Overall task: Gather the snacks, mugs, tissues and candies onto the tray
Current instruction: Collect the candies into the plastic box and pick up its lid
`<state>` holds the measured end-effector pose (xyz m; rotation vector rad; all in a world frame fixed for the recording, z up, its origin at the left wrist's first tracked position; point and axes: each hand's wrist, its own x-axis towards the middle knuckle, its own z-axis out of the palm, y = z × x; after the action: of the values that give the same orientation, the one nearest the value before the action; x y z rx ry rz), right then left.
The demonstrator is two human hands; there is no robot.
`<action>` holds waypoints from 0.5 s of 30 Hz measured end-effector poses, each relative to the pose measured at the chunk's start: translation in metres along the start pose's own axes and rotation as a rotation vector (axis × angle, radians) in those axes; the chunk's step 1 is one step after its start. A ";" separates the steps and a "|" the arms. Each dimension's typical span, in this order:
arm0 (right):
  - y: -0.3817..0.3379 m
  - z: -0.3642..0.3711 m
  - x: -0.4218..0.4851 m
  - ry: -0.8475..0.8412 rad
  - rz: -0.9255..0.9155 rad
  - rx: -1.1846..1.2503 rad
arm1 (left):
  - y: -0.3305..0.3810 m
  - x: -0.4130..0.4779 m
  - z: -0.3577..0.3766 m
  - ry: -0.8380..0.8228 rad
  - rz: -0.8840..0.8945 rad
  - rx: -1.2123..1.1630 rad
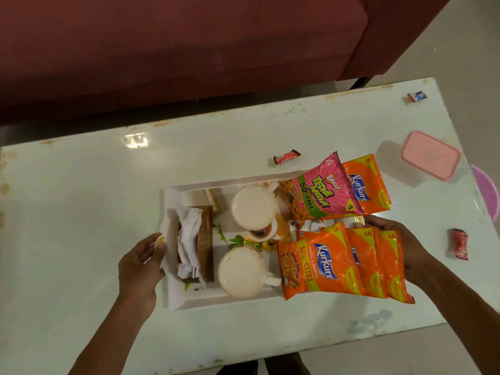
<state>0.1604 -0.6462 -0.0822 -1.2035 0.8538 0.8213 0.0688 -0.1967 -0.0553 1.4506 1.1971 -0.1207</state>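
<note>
Hands (140, 262) on tray (189, 303); white table (81, 201); maroon sofa (189, 50).

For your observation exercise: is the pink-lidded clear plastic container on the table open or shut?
Shut. The pink-lidded clear plastic container has its lid lying flat across the whole top, with no gap visible. What is inside cannot be told.

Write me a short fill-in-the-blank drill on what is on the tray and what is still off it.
1. The tray holds ___ cream mugs.
2. The single pink snack packet lies beside an ___ one.
3. ___ wrapped candies, such as the one beyond the tray, still lie on the table.
4. The left hand rests at the tray end with the ___.

Missing words: two; orange; three; tissues
</note>
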 end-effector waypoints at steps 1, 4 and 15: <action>0.000 0.000 0.000 0.002 0.003 0.000 | -0.001 0.001 -0.001 0.000 0.001 0.000; -0.001 0.004 -0.003 0.013 -0.005 -0.014 | -0.004 0.001 -0.002 -0.013 0.035 -0.005; -0.032 -0.024 -0.085 0.364 -0.438 -0.513 | 0.026 -0.042 -0.027 0.231 0.435 0.356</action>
<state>0.1480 -0.6818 0.0034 -1.9536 0.6392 0.4733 0.0531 -0.1942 -0.0012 2.0530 1.0465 0.1441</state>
